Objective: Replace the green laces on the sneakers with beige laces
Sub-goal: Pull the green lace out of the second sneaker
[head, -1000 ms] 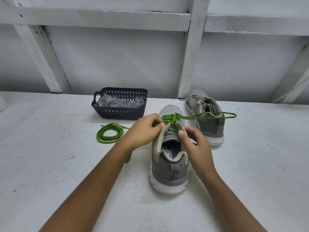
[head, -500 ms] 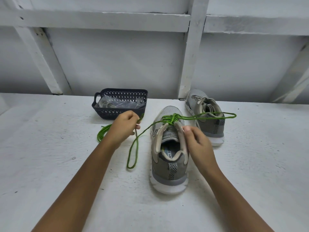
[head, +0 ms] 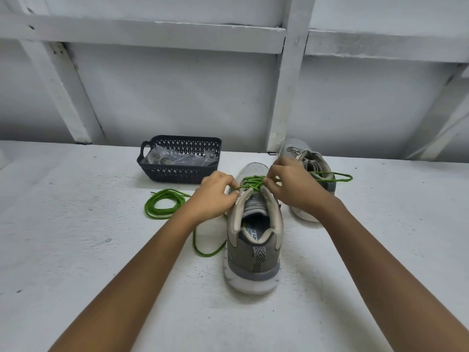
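A grey sneaker (head: 253, 250) stands heel toward me in the middle of the white table, with a green lace (head: 251, 182) crossed through its eyelets. My left hand (head: 215, 196) grips the shoe's left eyelet edge, fingers curled at the lace. My right hand (head: 291, 184) pinches the green lace over the tongue. One loose end of that lace loops on the table left of the shoe (head: 203, 250); the other end trails right (head: 340, 176). A second grey sneaker (head: 312, 158) stands behind my right hand, partly hidden. Another green lace (head: 162, 204) lies coiled at left.
A dark plastic basket (head: 177, 171) with clear plastic packets inside stands at the back left of the shoe. A white wall with beams rises right behind the table.
My left hand let the pulled-out lace end drop and came back to the shoe's left eyelets. My right hand moved up from the shoe's right collar to the laces over the tongue.
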